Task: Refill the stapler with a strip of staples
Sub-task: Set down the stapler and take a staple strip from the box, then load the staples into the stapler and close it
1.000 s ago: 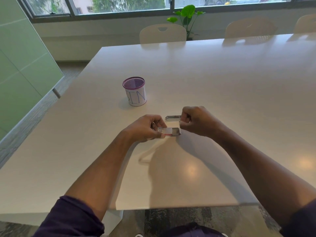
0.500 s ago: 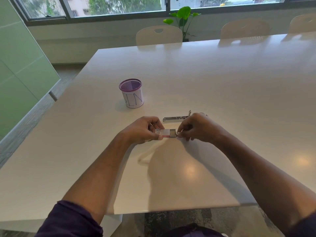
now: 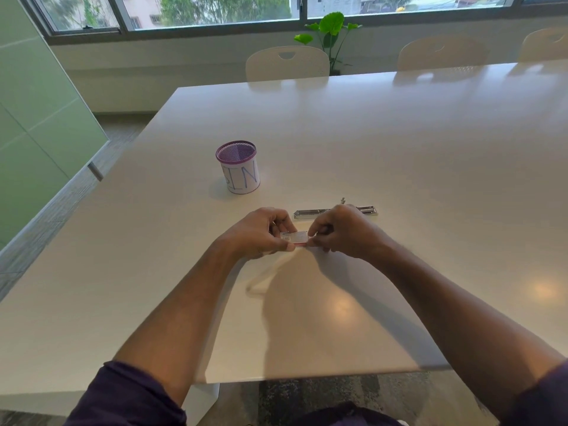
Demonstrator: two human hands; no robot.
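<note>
A small white and pink staple box (image 3: 294, 237) is pinched between both hands just above the table. My left hand (image 3: 261, 232) grips its left end. My right hand (image 3: 341, 230) has its fingertips closed on the box's right end. Whether a strip of staples is in those fingers is hidden. The silver stapler (image 3: 307, 213) lies flat and opened out on the white table (image 3: 399, 155), just beyond my right hand, which covers its middle.
A purple mesh cup (image 3: 238, 167) wrapped in white paper stands to the far left of the hands. Cream chairs (image 3: 287, 63) and a potted plant (image 3: 330, 32) line the far side. The table's near edge runs below my forearms.
My right hand came back from the stapler and down to the box's right end. The open end of the box, visible before, is now covered by its fingers.
</note>
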